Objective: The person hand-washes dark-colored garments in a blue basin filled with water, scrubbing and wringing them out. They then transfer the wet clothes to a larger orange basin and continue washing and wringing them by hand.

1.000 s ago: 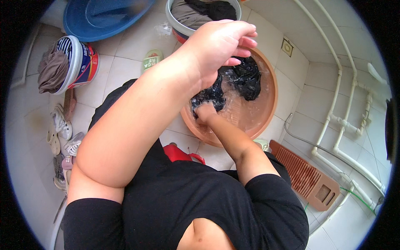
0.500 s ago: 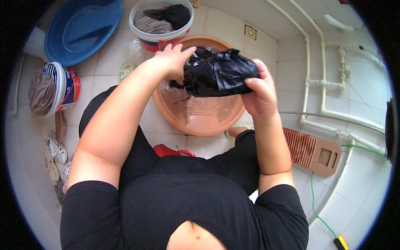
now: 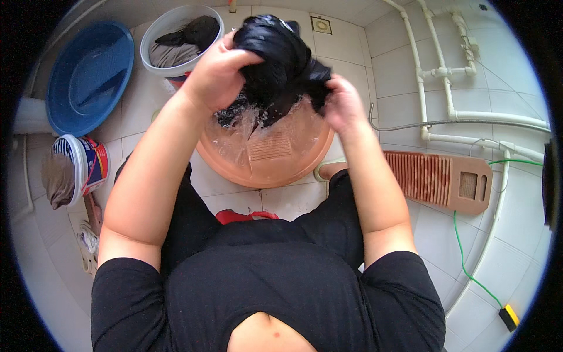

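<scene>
A wet black garment [image 3: 275, 64] hangs bunched between my two hands, above an orange-brown basin [image 3: 267, 179] of water. My left hand [image 3: 220, 70] is closed on its left side, thumb across the cloth. On the other side my right hand [image 3: 346, 104], slightly blurred, grips a lower edge of it. The garment's lower end reaches down to the splashing water. Ridges of a built-in washboard [image 3: 270, 148] show through the water in the basin. What kind of garment it is, I cannot make out.
Beyond my left hand stands a white bucket [image 3: 153, 64] with grey and black cloth. A blue basin [image 3: 88, 111] lies at the far left, and another bucket [image 3: 97, 164] with cloth over its rim is nearer. At right are a brown washboard [image 3: 437, 179] and white wall pipes [image 3: 448, 94].
Both hands have moved: the left up and leftward, the right down and leftward. The garment went from stretched sideways to hanging bunched and higher. My view has shifted slightly.
</scene>
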A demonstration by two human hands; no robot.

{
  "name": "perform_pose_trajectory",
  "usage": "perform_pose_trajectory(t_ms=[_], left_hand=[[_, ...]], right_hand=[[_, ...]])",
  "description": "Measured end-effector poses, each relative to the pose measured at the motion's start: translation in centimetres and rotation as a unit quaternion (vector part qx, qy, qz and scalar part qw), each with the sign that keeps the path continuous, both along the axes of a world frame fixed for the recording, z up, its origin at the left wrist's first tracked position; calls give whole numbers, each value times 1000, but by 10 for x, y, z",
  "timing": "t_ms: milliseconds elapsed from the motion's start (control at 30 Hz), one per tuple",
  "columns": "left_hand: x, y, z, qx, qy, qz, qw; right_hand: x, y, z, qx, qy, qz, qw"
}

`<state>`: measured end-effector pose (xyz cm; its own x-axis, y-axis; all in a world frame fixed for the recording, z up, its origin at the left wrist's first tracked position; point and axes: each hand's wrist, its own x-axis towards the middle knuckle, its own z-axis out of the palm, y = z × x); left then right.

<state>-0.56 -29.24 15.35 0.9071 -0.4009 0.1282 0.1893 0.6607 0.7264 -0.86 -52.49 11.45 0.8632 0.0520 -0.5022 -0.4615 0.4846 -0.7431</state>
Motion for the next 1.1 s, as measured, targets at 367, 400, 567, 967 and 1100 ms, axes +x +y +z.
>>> perform_pose_trajectory(t_ms=[367, 400, 567, 967, 1100], left_hand=[[-5, -34, 6, -189, 243, 15, 951], [-5, -26, 12, -199, 222, 20, 954], [5, -25, 0, -20, 208, 88, 974], [13, -11, 0, -43, 162, 8, 986], [1, -19, 2, 58, 98, -35, 993]], right_hand=[[-9, 43, 5, 313, -46, 39, 948], [-6, 43, 13, 323, -27, 26, 946], [-4, 51, 36, 305, -53, 28, 951], [-28, 57, 10, 128, 73, 120, 982], [-27, 49, 20, 273, 45, 99, 956]])
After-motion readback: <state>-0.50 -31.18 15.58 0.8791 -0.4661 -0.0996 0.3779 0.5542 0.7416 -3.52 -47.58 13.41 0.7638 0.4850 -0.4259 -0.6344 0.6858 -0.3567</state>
